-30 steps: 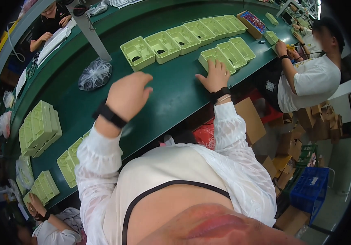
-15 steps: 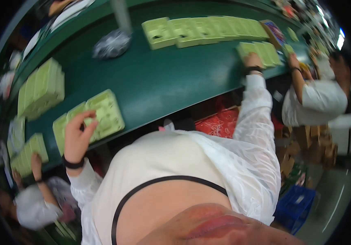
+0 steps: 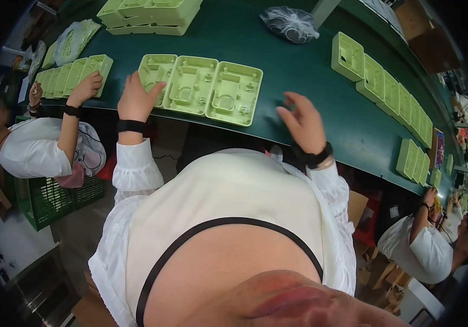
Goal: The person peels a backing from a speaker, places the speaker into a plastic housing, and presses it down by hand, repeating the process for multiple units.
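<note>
Three pale green plastic housings stand in a row before me on the dark green bench, their open insides showing ribs and a round grille. My left hand [image 3: 137,101] is at the near side of the left housing [image 3: 157,68], thumb and fingers apart; whether it touches the housing I cannot tell. In the middle is another housing [image 3: 190,82], and the right housing [image 3: 236,90] is beside it. Over the bench to the right of the row, my right hand [image 3: 306,122] has its fingers parted and holds nothing.
Stacked green housings [image 3: 155,22] stand at the back left. A clear plastic bag [image 3: 291,24] of small parts lies near a post. More housings [image 3: 375,79] run along the right. A person [image 3: 43,147] works at the left, another person [image 3: 430,240] at the right.
My view has turned toward the row of housings. My right hand has come away from the housings at the right and back in front of me. My left hand stays by the row.
</note>
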The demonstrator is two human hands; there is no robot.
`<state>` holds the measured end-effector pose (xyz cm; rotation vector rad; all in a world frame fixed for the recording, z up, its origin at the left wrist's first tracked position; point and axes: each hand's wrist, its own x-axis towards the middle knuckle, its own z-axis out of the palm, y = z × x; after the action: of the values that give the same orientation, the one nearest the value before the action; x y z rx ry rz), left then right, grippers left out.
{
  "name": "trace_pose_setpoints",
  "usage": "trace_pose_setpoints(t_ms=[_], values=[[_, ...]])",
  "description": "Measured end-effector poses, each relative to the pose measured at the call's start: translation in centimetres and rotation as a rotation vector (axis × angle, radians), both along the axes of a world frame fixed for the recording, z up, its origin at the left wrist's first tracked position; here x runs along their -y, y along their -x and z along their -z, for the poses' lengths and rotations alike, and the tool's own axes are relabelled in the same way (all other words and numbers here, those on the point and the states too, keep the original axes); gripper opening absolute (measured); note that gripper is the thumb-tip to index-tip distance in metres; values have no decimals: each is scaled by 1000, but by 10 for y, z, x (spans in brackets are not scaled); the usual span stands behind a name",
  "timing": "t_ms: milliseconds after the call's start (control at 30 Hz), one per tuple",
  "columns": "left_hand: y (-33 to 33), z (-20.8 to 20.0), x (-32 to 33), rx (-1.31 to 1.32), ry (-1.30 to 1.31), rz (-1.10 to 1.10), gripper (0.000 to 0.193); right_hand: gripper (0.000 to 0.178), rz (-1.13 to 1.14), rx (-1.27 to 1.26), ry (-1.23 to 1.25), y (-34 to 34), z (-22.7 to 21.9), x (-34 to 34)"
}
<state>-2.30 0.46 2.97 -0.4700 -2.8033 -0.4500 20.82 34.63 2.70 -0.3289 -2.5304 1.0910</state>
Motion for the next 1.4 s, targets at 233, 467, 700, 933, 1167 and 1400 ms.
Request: trace_pose_setpoints(t_ms=[233, 467, 700, 933, 1167, 1400], values=[[21, -13, 32, 327, -110, 26, 63, 46, -36, 231, 168, 46, -17, 65], [71, -6, 70, 792, -558, 422, 53, 42, 285, 173, 333, 55, 7, 91], [108, 32, 84, 704, -667, 634, 49, 43, 462, 58, 444, 60, 26, 100], [128, 20, 89, 769, -989, 411, 43, 42, 413, 45, -64, 90, -21, 147], [235, 57, 202, -194, 150, -290, 52, 40, 123, 30, -166, 98, -26, 160], [268, 57, 257, 148, 283, -176, 36, 36, 193, 113, -88, 88, -22, 156]])
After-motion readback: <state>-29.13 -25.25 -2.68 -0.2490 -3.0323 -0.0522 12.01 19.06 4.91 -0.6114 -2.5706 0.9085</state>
